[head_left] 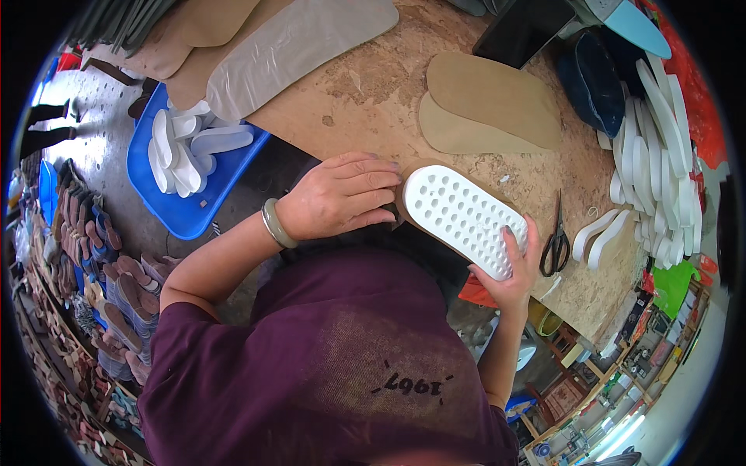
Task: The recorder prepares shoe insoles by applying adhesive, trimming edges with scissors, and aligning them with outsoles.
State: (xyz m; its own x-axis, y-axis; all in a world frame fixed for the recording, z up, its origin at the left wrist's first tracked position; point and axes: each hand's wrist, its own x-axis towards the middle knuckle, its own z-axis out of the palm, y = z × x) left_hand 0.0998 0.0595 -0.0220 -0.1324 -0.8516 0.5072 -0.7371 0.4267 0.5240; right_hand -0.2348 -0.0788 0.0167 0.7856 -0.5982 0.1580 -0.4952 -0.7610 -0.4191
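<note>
A white shoe sole (458, 213) with rows of round dimples on its upturned face lies slanted at the table's near edge. A brown rim of sheet material shows along its left end and lower side. My right hand (514, 273) grips the near right end of the sole, with fingers on the dimpled face. At the other end, my left hand (342, 194) has its fingers stretched out, their tips beside the brown rim; its thumb is hidden. Just beyond the sole lie two flat brown sole-shaped sheets (493, 101), one overlapping the other. Black-handled scissors (556, 245) rest right of my right hand.
White soles (653, 155) are heaped at the table's right, with two more (602, 237) nearer. A blue tub (183, 225) of white soles stands left. Plastic-covered sheets (303, 54) lie at the far left of the table (365, 109). Footwear pieces (128, 287) crowd the lower left.
</note>
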